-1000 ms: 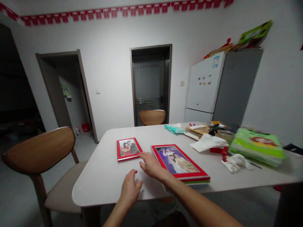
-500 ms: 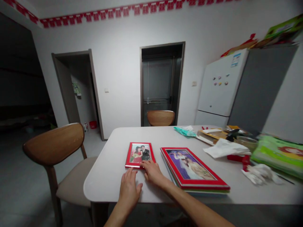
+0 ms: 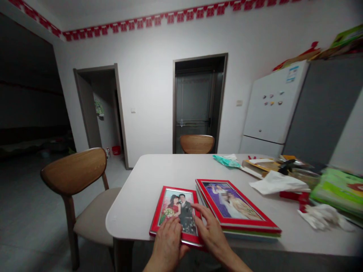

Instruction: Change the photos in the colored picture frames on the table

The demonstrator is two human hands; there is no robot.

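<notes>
A small red-framed photo [image 3: 176, 206] lies flat at the near edge of the white table [image 3: 147, 185]. Both my hands rest on its lower part. My left hand [image 3: 168, 241] lies on the frame's near left side with fingers flat and together. My right hand [image 3: 211, 232] lies on the near right side, fingers spread over the glass and the frame's rim. Just to the right sits a larger red-framed photo [image 3: 236, 204] on top of a green-edged stack, close to my right hand but apart from it.
A wooden chair [image 3: 76, 177] stands at the table's left, another [image 3: 197, 143] at the far end. White tissue [image 3: 276, 181], a teal wipes pack [image 3: 227, 161], green bags [image 3: 338, 189] and clutter fill the table's right side. A fridge [image 3: 272, 109] stands behind.
The small frame has slid toward me to the table's near edge. Both hands moved from beside it onto it. The camera came closer and turned slightly.
</notes>
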